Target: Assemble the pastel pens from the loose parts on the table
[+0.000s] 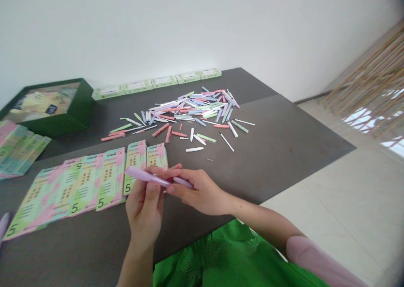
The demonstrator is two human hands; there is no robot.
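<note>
A slim, pen-shaped lilac plastic piece (pixel 145 176) is held crosswise above the tabletop (pixel 277 144), just over a row of green-and-pink printed cards (pixel 110 179) marked 5. Its near end is grasped by the fingers of the left hand (pixel 144 207), while its far end is pinched by the fingers of the right hand (pixel 202 192). It is judged light, stiff and smooth, so it is best taken by the barrel. Beyond it, pastel plastic pieces (pixel 186 114) lie in a loose heap. To the left, printed packets (pixel 44 104) are held in an open dark green box (pixel 63 125), and pale green boxes (pixel 158 83) are lined up along the wall (pixel 202 26).
</note>
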